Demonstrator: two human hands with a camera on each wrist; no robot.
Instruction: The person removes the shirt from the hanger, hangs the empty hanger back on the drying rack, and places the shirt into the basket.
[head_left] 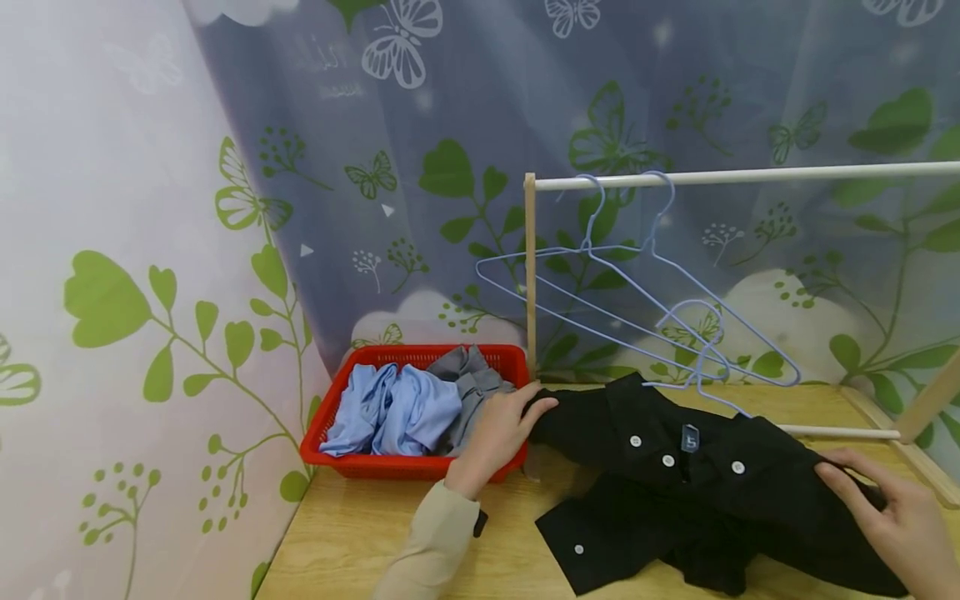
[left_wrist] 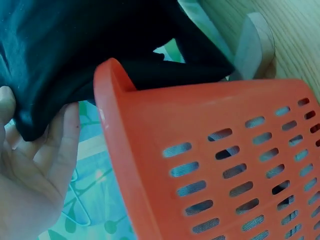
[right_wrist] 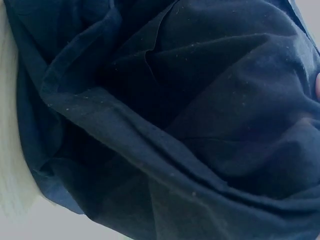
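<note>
A black shirt [head_left: 720, 467] with white buttons and a collar label is held up by its two shoulders, its lower part bunched on the table. My left hand [head_left: 497, 429] pinches the shoulder beside the basket; in the left wrist view, that hand [left_wrist: 37, 160] has the black cloth [left_wrist: 85, 45] between thumb and fingers. At the other shoulder my right hand [head_left: 892, 504] grips the fabric. A light blue hanger [head_left: 701, 372] rises from the collar, its lower part hidden in the shirt. Dark folds of the shirt [right_wrist: 200, 115] fill the right wrist view, a fingertip showing at its edge.
A red basket [head_left: 420, 468] with crumpled blue shirts [head_left: 416, 408] and a grey garment [head_left: 472, 375] stands left of the shirt. Behind it, two blue hangers [head_left: 592, 242] hang from a white rail [head_left: 750, 177] on a wooden frame [head_left: 531, 283]. Patterned curtains enclose the table.
</note>
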